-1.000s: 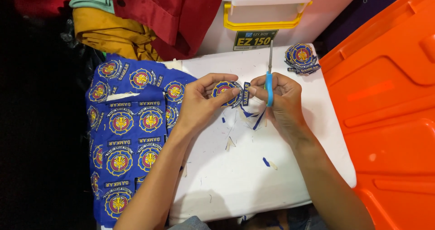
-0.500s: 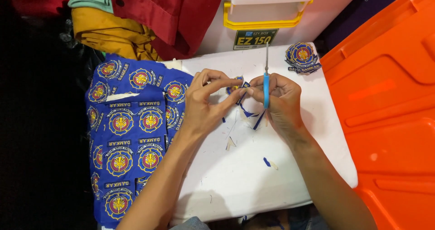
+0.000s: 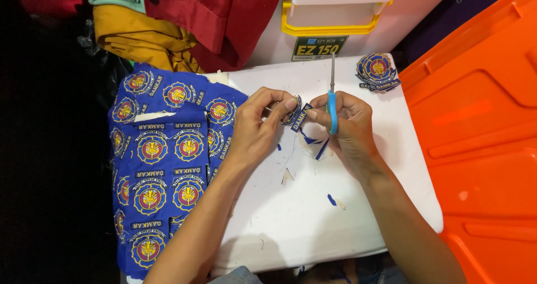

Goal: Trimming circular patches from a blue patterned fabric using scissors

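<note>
while the blue cloth sheet of badges (image 3: 162, 161) hangs off the table's left edge, the left hand (image 3: 254, 130) pinches a small cut badge (image 3: 295, 114) over the white table (image 3: 347, 217). the right hand (image 3: 347, 124) grips blue-handled scissors (image 3: 332, 99), blades pointing away, and touches the badge too. risk: fingertips sit near the blades; a slip nicks them or the stitching. open room lies toward the near edge; the badge pile (image 3: 377, 71) and the orange bin (image 3: 481, 133) crowd the right.

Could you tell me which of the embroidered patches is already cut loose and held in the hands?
The patch pinched by the left hand, beside the scissors; others sit uncut on the blue sheet or stacked.
</note>
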